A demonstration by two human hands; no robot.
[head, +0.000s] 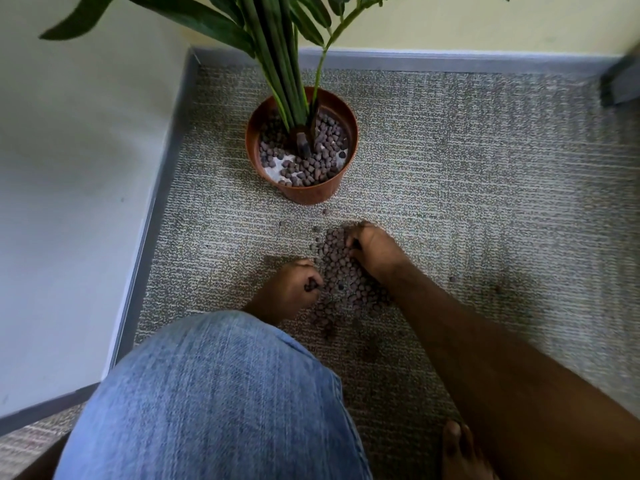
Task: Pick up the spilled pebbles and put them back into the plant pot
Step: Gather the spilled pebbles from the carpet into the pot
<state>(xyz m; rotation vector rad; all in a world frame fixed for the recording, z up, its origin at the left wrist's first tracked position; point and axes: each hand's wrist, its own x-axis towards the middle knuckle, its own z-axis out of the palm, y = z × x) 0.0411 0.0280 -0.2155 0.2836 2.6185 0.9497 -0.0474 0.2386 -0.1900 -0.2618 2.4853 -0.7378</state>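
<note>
Crouching over the carpet, I have both hands in the spilled pebbles, which lie just in front of the plant pot. My left hand curls around a few; my right hand cups the pile's far edge. Best, I judge, to rake inward, fill both palms, then tip low over the rim, clear of the stems.

terracotta-orange plant pot, brown-grey pebbles, speckled grey carpet

place: indoor room corner | evidence: grey carpet, skirting board, potted plant
</note>
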